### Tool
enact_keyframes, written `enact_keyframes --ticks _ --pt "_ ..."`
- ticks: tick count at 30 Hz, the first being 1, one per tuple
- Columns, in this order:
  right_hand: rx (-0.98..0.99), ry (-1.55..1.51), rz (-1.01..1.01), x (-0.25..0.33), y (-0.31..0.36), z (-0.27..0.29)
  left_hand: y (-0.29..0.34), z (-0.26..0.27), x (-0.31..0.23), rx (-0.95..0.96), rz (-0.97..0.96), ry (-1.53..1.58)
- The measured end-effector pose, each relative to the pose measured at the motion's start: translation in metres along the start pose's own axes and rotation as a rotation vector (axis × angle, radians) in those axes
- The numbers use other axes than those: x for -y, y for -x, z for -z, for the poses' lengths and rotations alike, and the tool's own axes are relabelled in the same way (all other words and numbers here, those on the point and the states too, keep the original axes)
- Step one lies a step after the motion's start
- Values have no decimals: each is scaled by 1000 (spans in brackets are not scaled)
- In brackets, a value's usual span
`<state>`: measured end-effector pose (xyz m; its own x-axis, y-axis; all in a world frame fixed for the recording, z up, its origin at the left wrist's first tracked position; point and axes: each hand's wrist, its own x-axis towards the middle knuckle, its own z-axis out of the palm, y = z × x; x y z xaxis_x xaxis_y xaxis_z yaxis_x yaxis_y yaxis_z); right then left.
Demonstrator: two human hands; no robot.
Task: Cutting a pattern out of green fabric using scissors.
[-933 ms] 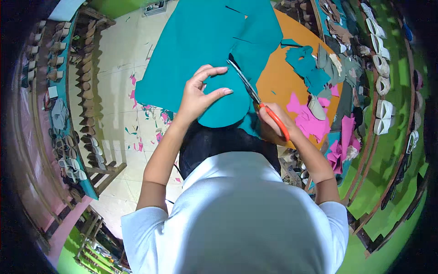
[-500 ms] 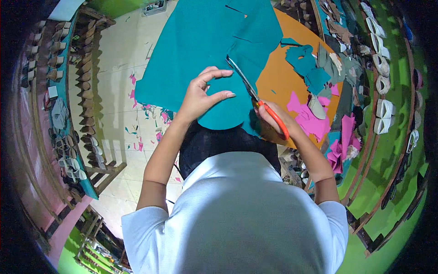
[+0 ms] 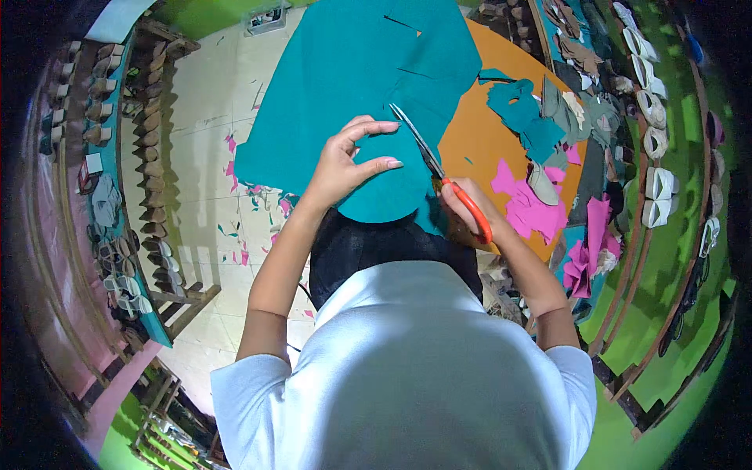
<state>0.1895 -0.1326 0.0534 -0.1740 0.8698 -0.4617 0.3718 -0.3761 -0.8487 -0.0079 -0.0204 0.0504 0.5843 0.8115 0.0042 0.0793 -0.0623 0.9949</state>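
Observation:
A large teal sheet [image 3: 345,70] lies spread ahead of me, its rounded near edge hanging over my dark-clothed lap. On it rests my left hand [image 3: 354,160], thumb and forefinger stretched apart; the other fingers are partly hidden. My right hand [image 3: 468,210] grips scissors [image 3: 474,210] by their orange-red handles. The blades point away and to the left, lying across the teal material with their tips a little beyond my left forefinger. A narrow flap of teal hangs beside the blades, near my right wrist. Short dark slits show in the sheet farther off.
Under the sheet is an orange board [image 3: 474,133], with pink scraps [image 3: 535,207] and teal offcuts [image 3: 525,117] at its right. Small clippings litter the tiled floor [image 3: 205,168]. Racks of shoe lasts [image 3: 149,145] line the left; white sandals [image 3: 660,184] hang along the green wall.
The scissors' tips have drawn back slightly toward me and the blades look closer together. My left hand stays in nearly the same place.

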Motion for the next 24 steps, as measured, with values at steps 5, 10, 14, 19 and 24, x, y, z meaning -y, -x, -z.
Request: enact_keyframes --ticks 5,10,14,19,24 --pt "-46 17 86 0 -3 -2 -2 5 1 49 21 51" --pt "-68 39 125 7 -6 -3 -1 7 -3 89 53 18" --pt "-42 -321 7 3 -3 -6 -1 11 -7 97 75 -41" --pt "-148 -691 37 -1 -12 -11 -6 14 -16 178 51 -66" --pt "-218 -347 139 11 -19 0 -13 9 -24 413 21 22"
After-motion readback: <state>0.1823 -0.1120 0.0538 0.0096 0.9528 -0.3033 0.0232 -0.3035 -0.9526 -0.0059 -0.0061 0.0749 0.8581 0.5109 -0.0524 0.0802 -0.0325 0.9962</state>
